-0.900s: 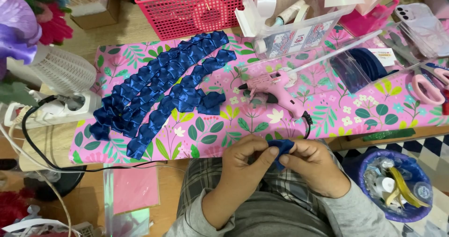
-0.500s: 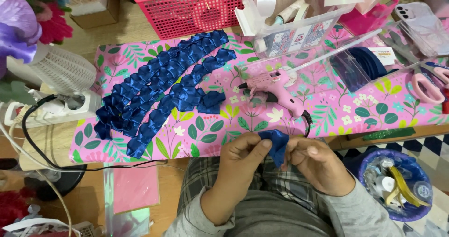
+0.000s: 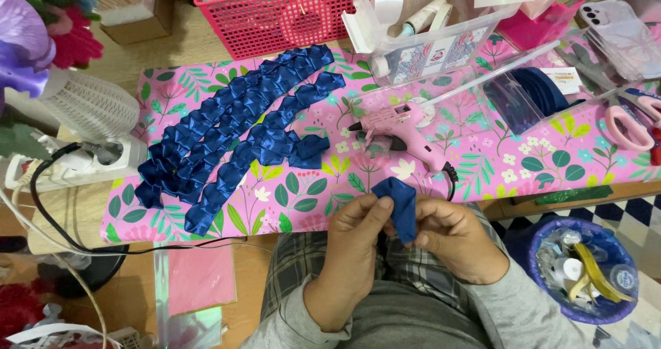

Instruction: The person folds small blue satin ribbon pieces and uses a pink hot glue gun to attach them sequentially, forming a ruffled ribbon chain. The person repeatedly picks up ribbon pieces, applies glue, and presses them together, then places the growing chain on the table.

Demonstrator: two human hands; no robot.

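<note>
A low table (image 3: 206,46) lies before me, and across it a pink floral cloth (image 3: 482,177) patterned with green leaves. At its far edge stands a pink mesh basket (image 3: 275,18), with a clear plastic box (image 3: 441,46) of supplies just beside it on the right. Over the left part of the cloth run two curved rows of folded blue ribbon petals (image 3: 227,135), each piece overlapping the next. To my left sit a white fan (image 3: 89,104) and a white power strip (image 3: 76,166) with a black cable trailing off it. Down at my right, on the floor, is a blue tub (image 3: 585,266) of odds and ends. Near the middle of the cloth lies a pink glue gun (image 3: 403,132), nozzle pointing left. Pink-handled scissors (image 3: 630,121) rest at the right edge.

Both my hands meet above my lap, at the near edge of the table. My left hand (image 3: 354,235) and my right hand (image 3: 451,239) pinch a single blue ribbon piece (image 3: 399,204) between them, fingertips closed tight on its lower part, so that its folded top stands up between my thumbs.
</note>
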